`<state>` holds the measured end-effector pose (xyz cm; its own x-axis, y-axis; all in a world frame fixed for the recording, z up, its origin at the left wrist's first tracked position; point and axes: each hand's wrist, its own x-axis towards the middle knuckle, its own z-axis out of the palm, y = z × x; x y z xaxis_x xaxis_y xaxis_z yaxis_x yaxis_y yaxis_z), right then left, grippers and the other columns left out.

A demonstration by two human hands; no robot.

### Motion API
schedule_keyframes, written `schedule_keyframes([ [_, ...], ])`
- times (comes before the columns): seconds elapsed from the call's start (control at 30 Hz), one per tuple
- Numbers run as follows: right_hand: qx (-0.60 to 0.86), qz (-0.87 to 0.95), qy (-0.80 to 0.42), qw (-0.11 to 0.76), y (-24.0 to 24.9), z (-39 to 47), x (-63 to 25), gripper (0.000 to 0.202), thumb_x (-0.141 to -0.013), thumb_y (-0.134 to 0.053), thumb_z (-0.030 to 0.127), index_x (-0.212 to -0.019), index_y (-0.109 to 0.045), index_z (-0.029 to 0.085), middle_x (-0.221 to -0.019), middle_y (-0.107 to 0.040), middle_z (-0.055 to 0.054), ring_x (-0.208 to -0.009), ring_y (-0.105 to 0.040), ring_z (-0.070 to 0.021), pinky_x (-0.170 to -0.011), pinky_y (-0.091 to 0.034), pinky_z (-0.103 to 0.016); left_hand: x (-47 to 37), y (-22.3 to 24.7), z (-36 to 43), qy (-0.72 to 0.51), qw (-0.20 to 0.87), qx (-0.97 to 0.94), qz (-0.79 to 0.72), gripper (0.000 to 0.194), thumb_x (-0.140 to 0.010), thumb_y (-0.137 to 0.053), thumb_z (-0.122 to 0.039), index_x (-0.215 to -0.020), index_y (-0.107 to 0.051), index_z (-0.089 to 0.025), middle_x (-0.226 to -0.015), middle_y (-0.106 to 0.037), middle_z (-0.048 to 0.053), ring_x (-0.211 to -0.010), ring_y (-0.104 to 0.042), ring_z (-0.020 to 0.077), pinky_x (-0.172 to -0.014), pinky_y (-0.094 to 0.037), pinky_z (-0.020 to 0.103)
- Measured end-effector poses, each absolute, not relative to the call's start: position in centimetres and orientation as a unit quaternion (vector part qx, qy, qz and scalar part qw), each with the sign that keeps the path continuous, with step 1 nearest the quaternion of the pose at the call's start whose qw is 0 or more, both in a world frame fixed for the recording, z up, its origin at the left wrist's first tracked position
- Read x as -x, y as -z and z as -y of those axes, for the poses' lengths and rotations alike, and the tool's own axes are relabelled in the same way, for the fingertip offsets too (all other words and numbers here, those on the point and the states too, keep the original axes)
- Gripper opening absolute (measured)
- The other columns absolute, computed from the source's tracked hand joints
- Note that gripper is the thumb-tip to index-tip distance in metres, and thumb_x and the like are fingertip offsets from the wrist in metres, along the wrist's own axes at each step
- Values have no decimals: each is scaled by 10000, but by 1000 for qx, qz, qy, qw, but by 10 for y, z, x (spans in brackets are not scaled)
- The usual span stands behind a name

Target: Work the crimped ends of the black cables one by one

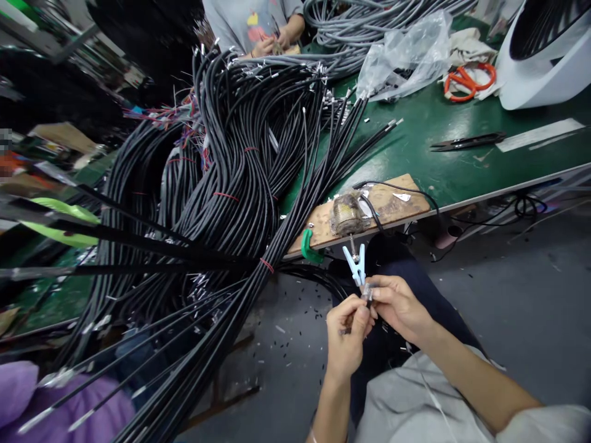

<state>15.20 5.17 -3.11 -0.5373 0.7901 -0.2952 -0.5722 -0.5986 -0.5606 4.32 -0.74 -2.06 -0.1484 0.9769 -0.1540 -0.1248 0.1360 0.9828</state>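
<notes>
My left hand [347, 335] is closed around the end of a black cable, thumb bent over it. My right hand [397, 307] pinches the shiny tip of that cable end [367, 293] from the right; the tip is small and blurred. Just beyond my fingertips a light blue clothespin [356, 266] hangs from a metal shaft. The shaft sticks out of a grimy small motor [347, 214] fixed on a wooden board [406, 202] at the table edge.
Bundles of black cables [240, 160] cover the left side and hang past the green table [415, 147]. A green clamp [311, 246] grips the board. Nippers [468, 142], orange-handled scissors [470, 81], a plastic bag [406, 55] and a white fan [545, 61] lie right. Another person [258, 31] works opposite.
</notes>
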Motion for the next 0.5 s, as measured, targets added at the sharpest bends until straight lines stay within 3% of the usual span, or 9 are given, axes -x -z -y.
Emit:
schedule_keyframes([
  [0.1,275,278,-821,415,28,-53,-159,192,-704,-746,295,-810,-673,153,-668,-634,-9,-600,-564,-114,-587,-471,-244,-39,19,9,-514,521,-389,-560,397,-872,-580,-466,-668,-598,-125,-576,-445,-30,-427,-319,37,-404,-239,178],
  [0.2,309,379,-759,429,22,-53,-167,333,-692,-773,255,-978,-617,186,-730,-647,-10,-684,-597,-141,-656,-489,-268,-37,19,10,-499,503,-397,-584,359,-842,-628,-441,-671,-595,-128,-569,-460,-29,-448,-359,52,-422,-271,179],
  [0.4,410,533,-611,417,23,-50,-168,103,-798,-672,248,-821,-596,182,-619,-518,31,-570,-474,-107,-543,-384,-241,-45,10,9,-440,468,-487,-592,283,-849,-632,-336,-664,-599,-125,-619,-439,-25,-512,-379,68,-471,-284,191],
  [0.5,438,516,-610,412,25,-58,-167,159,-780,-693,291,-843,-597,180,-531,-443,69,-485,-410,-94,-485,-336,-235,-48,7,9,-409,439,-529,-601,294,-881,-586,-320,-669,-627,-121,-624,-491,0,-527,-420,82,-483,-297,201],
])
